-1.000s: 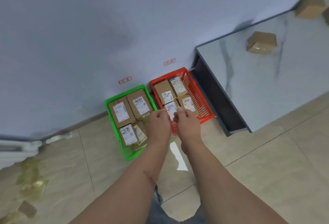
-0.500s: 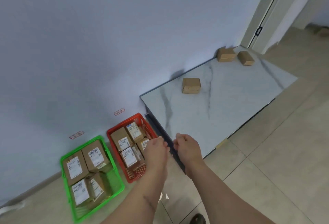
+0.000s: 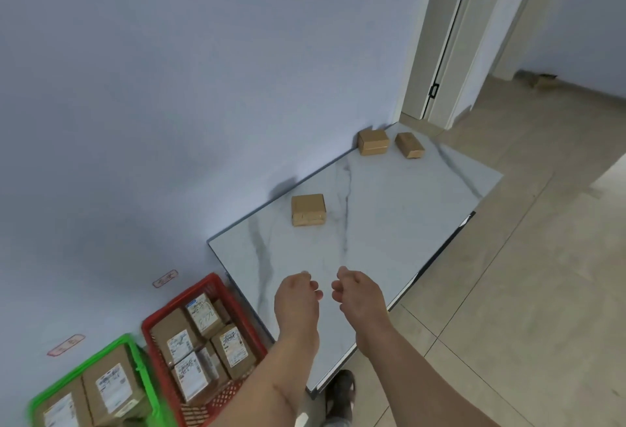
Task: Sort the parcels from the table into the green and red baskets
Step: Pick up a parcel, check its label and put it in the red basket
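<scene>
Three brown cardboard parcels lie on the marble table [image 3: 389,223]: the nearest parcel [image 3: 308,209] at the wall side, and two far parcels [image 3: 373,142] [image 3: 410,144] at the far end. My left hand [image 3: 296,294] and my right hand [image 3: 359,294] hover side by side over the table's near part, fingers loosely curled, holding nothing. The red basket [image 3: 216,284] on the floor at the table's left holds several labelled parcels. The green basket [image 3: 135,352] further left holds labelled parcels too.
A blue wall runs behind the table and baskets, with two small red labels [image 3: 165,279] [image 3: 66,345] above the baskets. A door frame [image 3: 437,53] stands beyond the table. Tiled floor spreads to the right. My foot [image 3: 342,389] shows by the table's near corner.
My view has swung from the baskets up to the table. Both hands have left the red basket and now hang apart over the table, holding nothing.
</scene>
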